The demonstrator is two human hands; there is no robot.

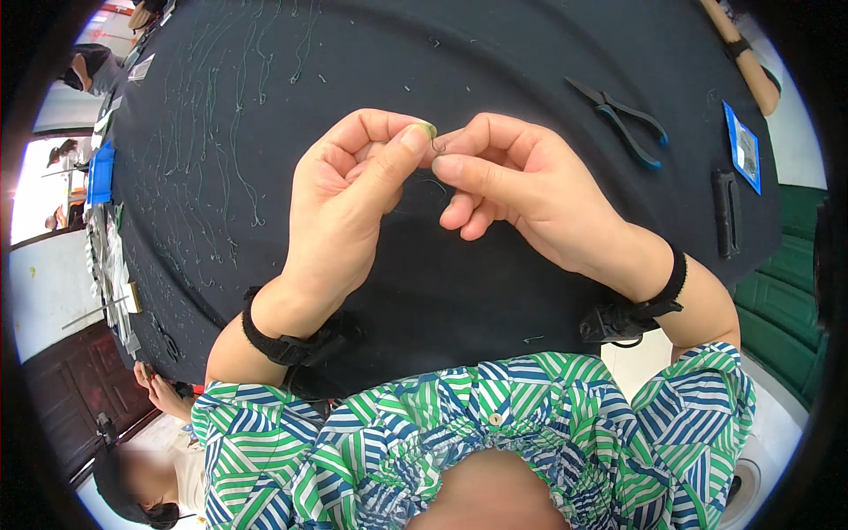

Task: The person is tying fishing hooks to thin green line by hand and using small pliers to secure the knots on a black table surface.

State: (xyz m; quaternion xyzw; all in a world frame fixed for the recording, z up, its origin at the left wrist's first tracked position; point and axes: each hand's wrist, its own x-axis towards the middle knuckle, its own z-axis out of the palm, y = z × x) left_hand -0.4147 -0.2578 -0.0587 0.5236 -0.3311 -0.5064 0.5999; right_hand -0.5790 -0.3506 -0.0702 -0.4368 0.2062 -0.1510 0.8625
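Note:
Above the black cloth, my left hand (353, 177) and my right hand (521, 181) meet fingertip to fingertip, both closed in a pinch. A small dark curved wire-like piece (439, 146) shows between the right thumb and forefinger. What the left fingertips hold is hidden; something green wraps the tip of the left forefinger (430, 129). Just below the fingertips, a short length of thin thread (435, 184) shows against the cloth.
Several thin dark-green threads with knotted ends (237, 132) lie on the black cloth (424, 291) at left. Blue-handled pliers (623, 124), a blue-edged packet (744, 146) and a black bar-shaped object (727, 212) lie at right. Other people sit along the table's edges.

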